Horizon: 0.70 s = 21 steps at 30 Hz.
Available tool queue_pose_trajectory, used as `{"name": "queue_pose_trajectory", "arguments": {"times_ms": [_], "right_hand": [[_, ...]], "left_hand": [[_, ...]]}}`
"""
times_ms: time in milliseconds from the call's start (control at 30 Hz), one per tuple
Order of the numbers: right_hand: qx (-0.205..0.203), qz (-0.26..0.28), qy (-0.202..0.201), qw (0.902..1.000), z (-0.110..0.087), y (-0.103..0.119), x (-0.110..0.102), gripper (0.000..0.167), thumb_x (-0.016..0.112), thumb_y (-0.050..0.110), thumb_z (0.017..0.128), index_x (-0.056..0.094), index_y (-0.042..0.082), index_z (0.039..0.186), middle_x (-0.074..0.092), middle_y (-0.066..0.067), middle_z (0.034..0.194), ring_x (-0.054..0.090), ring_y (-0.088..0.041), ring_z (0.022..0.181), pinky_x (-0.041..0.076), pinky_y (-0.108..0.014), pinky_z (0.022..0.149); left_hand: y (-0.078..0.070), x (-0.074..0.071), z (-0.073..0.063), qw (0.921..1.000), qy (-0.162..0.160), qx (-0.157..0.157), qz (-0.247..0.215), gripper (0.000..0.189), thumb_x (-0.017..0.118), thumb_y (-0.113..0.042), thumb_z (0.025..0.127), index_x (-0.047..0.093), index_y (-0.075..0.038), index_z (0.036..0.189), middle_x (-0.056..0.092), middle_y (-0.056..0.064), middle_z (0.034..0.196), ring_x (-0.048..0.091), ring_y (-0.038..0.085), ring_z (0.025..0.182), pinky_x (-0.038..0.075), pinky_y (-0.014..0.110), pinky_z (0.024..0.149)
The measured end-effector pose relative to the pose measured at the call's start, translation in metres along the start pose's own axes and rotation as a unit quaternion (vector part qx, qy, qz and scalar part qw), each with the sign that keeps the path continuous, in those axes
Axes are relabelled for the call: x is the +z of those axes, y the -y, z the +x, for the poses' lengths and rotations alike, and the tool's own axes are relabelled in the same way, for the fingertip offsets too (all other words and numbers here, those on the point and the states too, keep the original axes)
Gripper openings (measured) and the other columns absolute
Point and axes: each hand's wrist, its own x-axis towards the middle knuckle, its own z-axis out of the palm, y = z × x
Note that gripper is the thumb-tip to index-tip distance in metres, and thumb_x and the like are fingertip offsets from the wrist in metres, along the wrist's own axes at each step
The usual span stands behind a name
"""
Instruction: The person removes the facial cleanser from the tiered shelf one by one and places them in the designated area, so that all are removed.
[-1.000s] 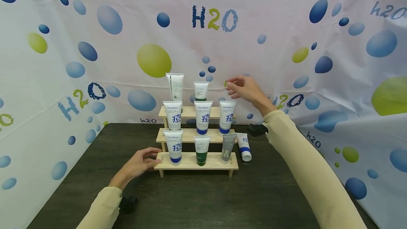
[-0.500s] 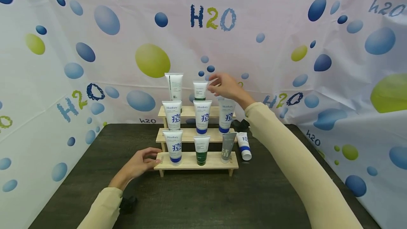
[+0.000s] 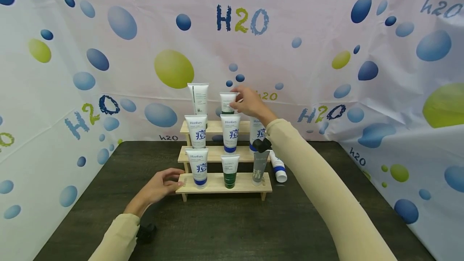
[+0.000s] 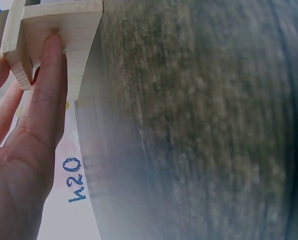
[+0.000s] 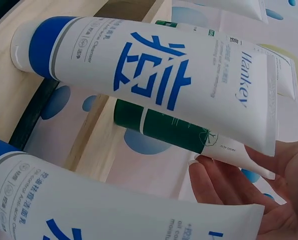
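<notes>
A three-tier wooden display rack point(image 3: 188, 188) stands on the dark table, with squeeze tubes upright on its steps. My left hand point(image 3: 159, 186) holds the left end of its bottom step. In the left wrist view, fingers point(image 4: 48, 85) reach under the step's board point(image 4: 63, 17), with the thumb at its edge. At the top step, my right hand point(image 3: 250, 102) pinches the upper part of a small white-and-green tube point(image 3: 226, 102). From the right wrist, this tube point(image 5: 174, 127) shows thumb and fingers on either side of its crimped end, partly behind a blue-capped tube point(image 5: 154, 65).
A taller white tube point(image 3: 198, 98) stands left on the top step. Several Hankey tubes fill the middle step, including one in the centre point(image 3: 230, 132). A grey tube point(image 3: 259, 167) leans on the bottom step; another white tube point(image 3: 278, 167) lies behind it on the table.
My right hand has moved left from beyond the rack's right side to the small white-and-green tube and now pinches it. The left hand stays at the bottom step.
</notes>
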Motion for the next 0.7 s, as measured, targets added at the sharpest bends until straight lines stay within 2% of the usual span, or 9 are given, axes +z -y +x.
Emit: {"name": "queue_pose_trajectory", "arguments": {"times_ms": [433,700], "right_hand": [[-0.009,0.001,-0.007,0.9999,-0.0021,0.0014,-0.0004,0.035,0.069,0.003,0.097,0.06,0.001,0.131,0.067,-0.022,0.118,0.069,-0.035,0.104,0.062,-0.04,0.09],[-0.002,0.023,-0.006,0.9997,-0.0018,0.0014,-0.0058,0.035,0.067,-0.001,0.098,0.058,-0.005,0.131,0.067,-0.026,0.12,0.073,-0.039,0.104,0.064,-0.04,0.088]], "left_hand": [[-0.0006,-0.0012,0.0001,1.0,0.002,0.003,0.006,0.053,0.07,-0.016,0.099,0.051,0.002,0.145,0.053,0.03,0.142,0.07,0.029,0.113,0.063,0.04,0.086],[-0.0002,-0.0005,0.001,1.0,0.002,0.0,0.006,0.052,0.07,-0.016,0.099,0.052,0.001,0.145,0.054,0.029,0.143,0.07,0.028,0.112,0.063,0.04,0.087]]}}
